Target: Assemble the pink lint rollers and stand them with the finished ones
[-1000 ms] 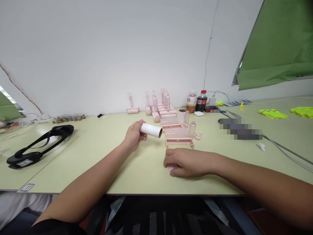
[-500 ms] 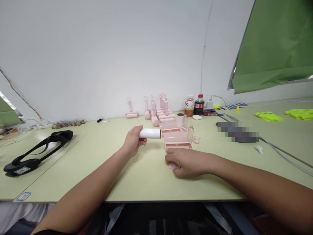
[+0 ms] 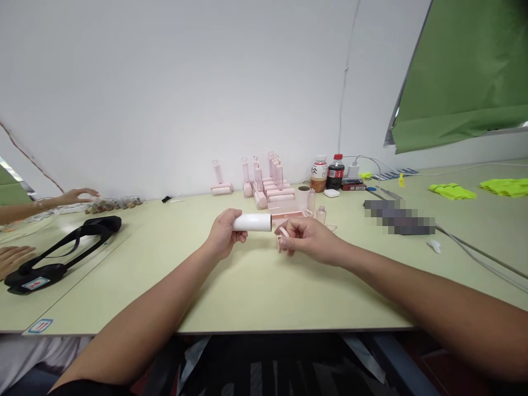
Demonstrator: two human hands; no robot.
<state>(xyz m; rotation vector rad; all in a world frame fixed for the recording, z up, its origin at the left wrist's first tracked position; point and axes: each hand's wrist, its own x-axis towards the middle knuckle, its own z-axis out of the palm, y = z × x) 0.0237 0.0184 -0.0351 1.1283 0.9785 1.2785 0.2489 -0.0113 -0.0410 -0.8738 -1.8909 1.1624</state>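
My left hand (image 3: 225, 234) is closed round the left end of a white paper roll (image 3: 252, 222), which lies level above the table with its open end facing right. Just beyond that end, my right hand (image 3: 303, 239) pinches a small pale pink round part (image 3: 284, 232); a short gap separates part and roll. Behind my right hand lies an open pink case (image 3: 284, 216), partly hidden by the fingers. Clear pink handle tubes (image 3: 320, 214) stand beside it, and a second white roll (image 3: 303, 197) stands upright.
Several pink lint rollers (image 3: 280, 187) stand near the wall, beside two bottles (image 3: 335, 172). A black headset (image 3: 61, 258) lies at the left, where another person's hands (image 3: 78, 197) reach in. Cables and yellow cloths (image 3: 452, 191) lie at the right.
My right hand has risen from the table towards the roll's open end with the small pink part. Another person's hands have come into view at the left. My left hand has hardly moved.
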